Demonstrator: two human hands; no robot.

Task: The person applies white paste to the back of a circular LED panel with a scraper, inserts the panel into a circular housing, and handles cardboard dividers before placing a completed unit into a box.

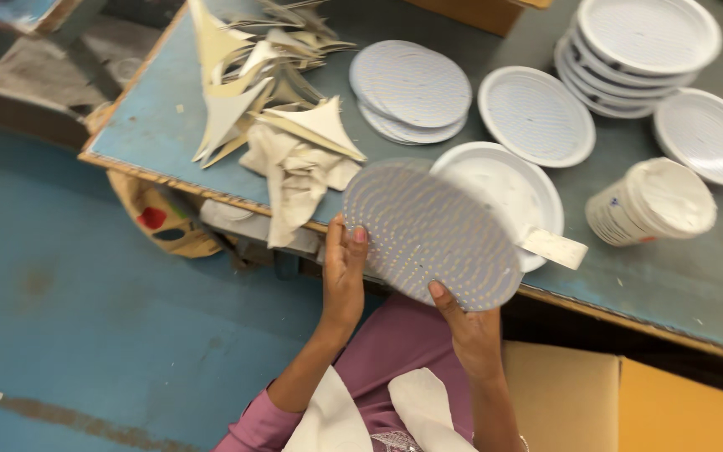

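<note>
A blue-topped bench with a worn wooden edge runs across the view, its paint scuffed and flecked with white. Below it lies a blue floor, dusty, with a pale streak near the lower left. A yellow-brown box stands at the lower right. Light is even and soft, throwing faint shadows.

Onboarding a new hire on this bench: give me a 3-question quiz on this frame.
1. True or false: both hands hold the dotted round disc.
2. What lies in the white dish behind the disc? A) flat spatula B) scissors C) brush
3. Which hand's grip is on the disc's edge nearest the cloth rag?

Key:
1. True: left hand and right hand each pinch its rim.
2. A, flat spatula.
3. Left hand.
</note>
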